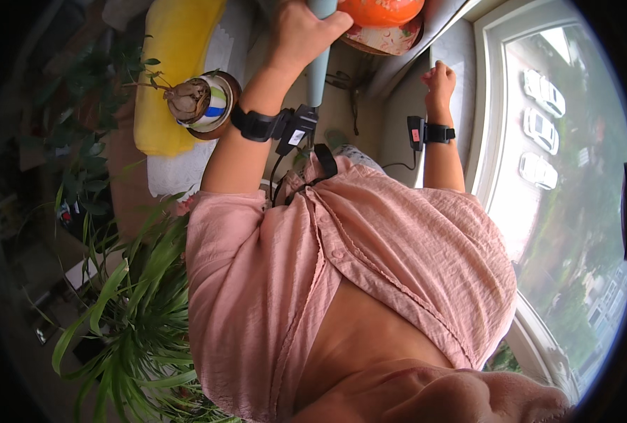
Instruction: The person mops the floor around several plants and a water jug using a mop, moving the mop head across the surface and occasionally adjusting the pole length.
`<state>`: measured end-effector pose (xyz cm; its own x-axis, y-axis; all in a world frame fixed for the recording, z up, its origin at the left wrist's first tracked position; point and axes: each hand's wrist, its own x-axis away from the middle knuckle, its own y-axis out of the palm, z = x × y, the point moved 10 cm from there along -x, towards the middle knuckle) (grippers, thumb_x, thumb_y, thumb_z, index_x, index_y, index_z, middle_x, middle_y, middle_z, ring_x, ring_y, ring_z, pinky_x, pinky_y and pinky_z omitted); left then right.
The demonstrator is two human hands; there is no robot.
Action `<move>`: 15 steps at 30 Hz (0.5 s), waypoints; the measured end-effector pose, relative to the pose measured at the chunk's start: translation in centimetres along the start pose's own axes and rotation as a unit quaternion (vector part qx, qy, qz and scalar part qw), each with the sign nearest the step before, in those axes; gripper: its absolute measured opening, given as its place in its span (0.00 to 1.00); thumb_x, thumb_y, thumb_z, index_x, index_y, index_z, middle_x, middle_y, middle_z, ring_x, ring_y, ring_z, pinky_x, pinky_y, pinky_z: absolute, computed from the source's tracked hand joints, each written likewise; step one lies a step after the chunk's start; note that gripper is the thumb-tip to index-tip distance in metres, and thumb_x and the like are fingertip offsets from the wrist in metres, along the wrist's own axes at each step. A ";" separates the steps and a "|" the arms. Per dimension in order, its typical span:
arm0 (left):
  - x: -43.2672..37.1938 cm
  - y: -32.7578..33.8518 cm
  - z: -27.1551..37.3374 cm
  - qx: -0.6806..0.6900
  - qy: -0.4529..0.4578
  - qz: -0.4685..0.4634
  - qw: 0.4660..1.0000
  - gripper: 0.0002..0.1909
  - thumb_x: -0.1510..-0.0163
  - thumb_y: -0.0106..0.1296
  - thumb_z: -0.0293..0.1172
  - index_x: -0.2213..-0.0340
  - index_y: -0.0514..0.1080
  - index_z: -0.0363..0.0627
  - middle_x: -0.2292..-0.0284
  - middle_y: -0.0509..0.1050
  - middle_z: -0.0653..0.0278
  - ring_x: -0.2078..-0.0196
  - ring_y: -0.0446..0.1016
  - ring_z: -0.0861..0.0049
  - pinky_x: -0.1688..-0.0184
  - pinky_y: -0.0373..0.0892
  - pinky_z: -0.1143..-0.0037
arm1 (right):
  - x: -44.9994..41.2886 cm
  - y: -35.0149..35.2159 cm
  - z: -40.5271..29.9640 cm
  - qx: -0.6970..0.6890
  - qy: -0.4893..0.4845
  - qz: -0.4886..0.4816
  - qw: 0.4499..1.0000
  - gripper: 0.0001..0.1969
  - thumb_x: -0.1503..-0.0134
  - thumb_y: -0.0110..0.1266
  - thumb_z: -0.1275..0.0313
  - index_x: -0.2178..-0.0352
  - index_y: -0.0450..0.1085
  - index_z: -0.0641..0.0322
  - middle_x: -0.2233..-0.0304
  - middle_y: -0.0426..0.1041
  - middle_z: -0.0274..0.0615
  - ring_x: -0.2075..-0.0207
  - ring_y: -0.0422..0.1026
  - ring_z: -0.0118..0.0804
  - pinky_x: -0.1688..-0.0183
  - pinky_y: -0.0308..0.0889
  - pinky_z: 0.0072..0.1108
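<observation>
My left hand (305, 31), at the top middle, is closed around a pale blue tube-shaped handle (316, 79); its upper end runs out of the picture. Just right of that hand is a rounded orange object (382, 11), above a floral-patterned round base (390, 39). My right hand (440, 84) is near the grey sill beside the window, with its fingers curled. A small reddish patch shows at its fingertips, and I cannot tell whether it holds anything. Both wrists wear black straps with small black devices.
To the left, a potted plant (221, 100) with a swollen woody base stands by a yellow cushion-like item (171, 63) and white lace cloth (179, 172). Long-leaved greenery (144, 317) fills the lower left. A white window frame (485, 106) is at the right, with parked cars outside.
</observation>
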<state>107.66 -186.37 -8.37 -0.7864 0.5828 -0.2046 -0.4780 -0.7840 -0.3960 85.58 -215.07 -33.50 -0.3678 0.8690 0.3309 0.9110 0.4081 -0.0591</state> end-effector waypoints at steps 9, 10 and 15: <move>9.4 -7.9 -10.7 0.315 -0.114 0.135 0.933 0.06 0.54 0.50 0.24 0.75 0.62 0.38 0.86 0.66 0.65 0.84 0.65 0.81 0.81 0.62 0.80 | 16.4 14.8 11.7 0.266 0.171 -0.451 0.835 0.16 0.48 0.45 0.65 0.63 0.64 0.67 0.73 0.68 0.38 0.79 0.69 0.28 0.76 0.69 0.22; 9.5 -8.2 -9.4 0.332 -0.084 0.143 0.929 0.07 0.53 0.50 0.23 0.76 0.61 0.38 0.87 0.63 0.66 0.86 0.62 0.82 0.82 0.60 0.80 | 19.0 16.1 13.0 0.293 0.201 -0.494 0.794 0.20 0.48 0.45 0.62 0.60 0.62 0.68 0.71 0.69 0.42 0.77 0.70 0.31 0.75 0.70 0.23; 8.1 -8.8 0.2 0.319 -0.032 0.163 0.933 0.09 0.52 0.48 0.24 0.82 0.61 0.38 0.89 0.62 0.67 0.88 0.60 0.82 0.85 0.58 0.81 | 29.6 14.9 20.1 0.237 0.539 -0.470 0.657 0.33 0.48 0.42 0.51 0.51 0.50 0.72 0.60 0.64 0.61 0.68 0.70 0.54 0.66 0.70 0.37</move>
<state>105.40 -174.80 -6.33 -0.9431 0.2924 -0.1584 -0.3279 -0.8971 0.2961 84.54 -177.62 -43.46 -0.1477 -0.4291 0.8911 0.1207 0.8864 0.4469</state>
